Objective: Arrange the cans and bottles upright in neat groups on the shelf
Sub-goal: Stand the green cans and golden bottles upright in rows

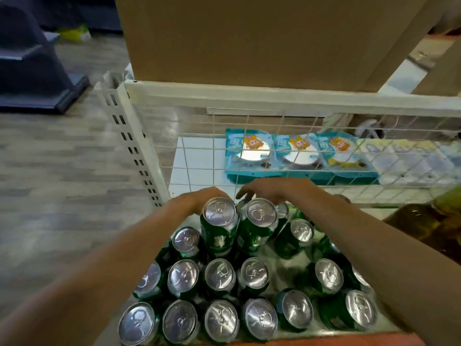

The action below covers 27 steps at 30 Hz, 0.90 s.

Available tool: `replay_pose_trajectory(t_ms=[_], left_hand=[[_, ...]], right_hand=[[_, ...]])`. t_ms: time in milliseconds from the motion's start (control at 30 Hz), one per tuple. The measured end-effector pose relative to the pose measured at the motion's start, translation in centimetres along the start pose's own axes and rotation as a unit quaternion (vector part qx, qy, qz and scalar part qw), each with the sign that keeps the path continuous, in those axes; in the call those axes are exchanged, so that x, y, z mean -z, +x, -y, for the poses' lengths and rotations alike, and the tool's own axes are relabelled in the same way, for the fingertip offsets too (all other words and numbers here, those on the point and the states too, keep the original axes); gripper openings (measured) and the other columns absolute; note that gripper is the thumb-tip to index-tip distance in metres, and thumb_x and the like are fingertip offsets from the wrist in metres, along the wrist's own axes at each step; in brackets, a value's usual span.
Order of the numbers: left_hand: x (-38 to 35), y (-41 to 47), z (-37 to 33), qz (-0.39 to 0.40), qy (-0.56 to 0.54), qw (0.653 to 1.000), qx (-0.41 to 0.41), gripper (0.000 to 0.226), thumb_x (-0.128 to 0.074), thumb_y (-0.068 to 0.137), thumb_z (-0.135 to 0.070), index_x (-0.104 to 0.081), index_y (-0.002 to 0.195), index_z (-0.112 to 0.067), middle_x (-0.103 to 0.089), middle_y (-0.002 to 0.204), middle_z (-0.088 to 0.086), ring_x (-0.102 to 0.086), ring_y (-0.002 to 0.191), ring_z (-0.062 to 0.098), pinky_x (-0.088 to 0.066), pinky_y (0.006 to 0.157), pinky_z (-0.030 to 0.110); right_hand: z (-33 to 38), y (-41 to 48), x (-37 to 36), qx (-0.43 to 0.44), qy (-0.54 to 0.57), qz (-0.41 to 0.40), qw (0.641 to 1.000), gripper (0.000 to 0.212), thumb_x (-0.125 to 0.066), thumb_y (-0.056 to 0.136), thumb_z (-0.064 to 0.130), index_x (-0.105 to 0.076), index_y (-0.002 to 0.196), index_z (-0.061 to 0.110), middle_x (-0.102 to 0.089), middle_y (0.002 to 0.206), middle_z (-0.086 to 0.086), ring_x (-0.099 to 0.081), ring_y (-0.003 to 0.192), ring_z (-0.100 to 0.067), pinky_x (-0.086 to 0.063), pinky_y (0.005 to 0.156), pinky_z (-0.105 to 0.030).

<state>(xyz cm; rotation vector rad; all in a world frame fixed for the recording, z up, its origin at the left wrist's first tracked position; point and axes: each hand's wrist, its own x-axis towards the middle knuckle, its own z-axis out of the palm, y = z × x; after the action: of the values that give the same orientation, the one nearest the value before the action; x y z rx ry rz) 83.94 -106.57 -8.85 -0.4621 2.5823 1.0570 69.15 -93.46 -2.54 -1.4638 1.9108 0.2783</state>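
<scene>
Several green cans (219, 274) with silver tops stand upright in rows on the white shelf (284, 267) just below me. Two more green cans sit higher at the back of the group, both leaning slightly. My left hand (197, 199) curls round the far side of the left raised can (219, 221). My right hand (272, 189) reaches over the right raised can (259, 221), its fingers bent down behind the can's top. Most fingers of both hands are hidden by the cans.
A white wire mesh panel (199, 156) closes the shelf's back, with teal snack packs (277, 156) beyond it. Amber bottles (419, 223) stand at the right. A large cardboard box (249, 33) sits above. A slotted white upright (129, 138) marks the left corner.
</scene>
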Motion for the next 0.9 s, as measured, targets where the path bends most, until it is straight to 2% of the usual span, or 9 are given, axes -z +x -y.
replay_pose_trajectory(t_ms=[133, 267, 333, 433, 500, 533, 633, 767, 900], left_hand=[[-0.9, 1.4, -0.2, 0.01, -0.004, 1.0, 0.009, 0.035, -0.069, 0.088, -0.005, -0.066, 0.122, -0.002, -0.069, 0.118, 0.012, -0.062, 0.099, 0.016, -0.045, 0.076, 0.007], [-1.5, 2.0, -0.1, 0.0, 0.012, 1.0, 0.02, 0.03, -0.064, 0.092, -0.006, -0.065, 0.122, -0.001, -0.067, 0.112, 0.009, -0.057, 0.095, 0.015, -0.038, 0.063, -0.001], [-1.7, 1.8, 0.5, -0.001, -0.002, 1.0, 0.027, 0.028, -0.064, 0.091, -0.007, -0.067, 0.118, 0.0, -0.069, 0.114, 0.014, -0.06, 0.094, 0.017, -0.042, 0.068, 0.002], [-2.6, 1.6, 1.4, -0.034, -0.017, 0.997, 0.06, 0.022, -0.064, 0.092, -0.008, -0.069, 0.11, 0.002, -0.07, 0.106, 0.016, -0.067, 0.094, 0.027, -0.055, 0.08, 0.026], [-2.6, 0.6, 1.2, -0.076, -0.006, 0.995, 0.068, 0.012, -0.061, 0.094, -0.008, -0.067, 0.103, -0.004, -0.068, 0.092, 0.007, -0.065, 0.08, 0.018, -0.054, 0.071, 0.02], [-2.3, -0.2, 1.0, -0.066, -0.001, 0.996, 0.065, 0.012, -0.06, 0.095, -0.008, -0.066, 0.105, -0.006, -0.066, 0.094, 0.005, -0.063, 0.079, 0.016, -0.052, 0.07, 0.019], [-0.5, -2.1, 0.9, -0.023, 0.018, 0.997, 0.076, 0.02, -0.061, 0.095, -0.013, -0.066, 0.108, 0.002, -0.068, 0.107, 0.009, -0.062, 0.097, 0.025, -0.05, 0.086, 0.034], [0.2, -3.4, 2.1, -0.012, 0.058, 0.995, 0.082, 0.004, -0.06, 0.094, -0.016, -0.063, 0.093, -0.016, -0.062, 0.094, 0.001, -0.057, 0.082, 0.015, -0.043, 0.076, 0.027], [0.3, -3.3, 2.6, -0.013, 0.059, 0.996, 0.07, 0.004, -0.061, 0.093, -0.017, -0.063, 0.096, -0.019, -0.059, 0.095, -0.001, -0.056, 0.086, 0.015, -0.042, 0.078, 0.027]], right_hand=[[0.4, -0.3, 0.4, 0.016, 0.014, -0.061, 0.998, 0.046, -0.06, 0.096, 0.019, -0.051, 0.141, 0.018, -0.054, 0.141, -0.003, -0.052, 0.125, -0.021, -0.038, 0.101, -0.03], [0.2, -0.6, -0.2, 0.011, 0.019, -0.08, 0.997, 0.047, -0.059, 0.097, 0.02, -0.049, 0.143, 0.018, -0.051, 0.144, -0.005, -0.049, 0.129, -0.023, -0.037, 0.106, -0.034], [0.3, -0.7, -0.6, 0.006, 0.014, -0.061, 0.998, 0.049, -0.058, 0.097, 0.014, -0.047, 0.144, 0.016, -0.052, 0.143, -0.008, -0.05, 0.129, -0.024, -0.038, 0.106, -0.034], [0.6, -0.5, -1.0, 0.002, 0.005, -0.07, 0.998, 0.042, -0.054, 0.098, 0.01, -0.052, 0.14, 0.011, -0.055, 0.14, -0.011, -0.052, 0.127, -0.027, -0.04, 0.107, -0.038], [0.6, -0.4, -1.0, -0.011, 0.005, -0.096, 0.995, 0.041, -0.054, 0.098, 0.011, -0.053, 0.139, 0.01, -0.055, 0.14, -0.011, -0.052, 0.127, -0.027, -0.04, 0.107, -0.038], [0.5, -0.4, -1.0, -0.019, 0.007, -0.11, 0.994, 0.041, -0.055, 0.098, 0.013, -0.052, 0.139, 0.011, -0.055, 0.141, -0.011, -0.052, 0.127, -0.027, -0.04, 0.106, -0.037], [0.2, -0.2, -1.0, -0.034, 0.0, -0.141, 0.989, 0.043, -0.06, 0.098, 0.027, -0.053, 0.138, 0.012, -0.056, 0.138, -0.011, -0.053, 0.123, -0.027, -0.041, 0.098, -0.032], [0.5, -0.2, -1.0, -0.037, 0.01, -0.142, 0.989, 0.049, -0.06, 0.098, 0.034, -0.052, 0.14, 0.01, -0.055, 0.14, -0.012, -0.052, 0.126, -0.028, -0.04, 0.102, -0.033], [0.6, -0.5, -1.0, -0.023, 0.024, -0.151, 0.988, 0.058, -0.064, 0.092, 0.046, -0.053, 0.14, 0.015, -0.057, 0.139, -0.009, -0.053, 0.124, -0.027, -0.041, 0.102, -0.034]])
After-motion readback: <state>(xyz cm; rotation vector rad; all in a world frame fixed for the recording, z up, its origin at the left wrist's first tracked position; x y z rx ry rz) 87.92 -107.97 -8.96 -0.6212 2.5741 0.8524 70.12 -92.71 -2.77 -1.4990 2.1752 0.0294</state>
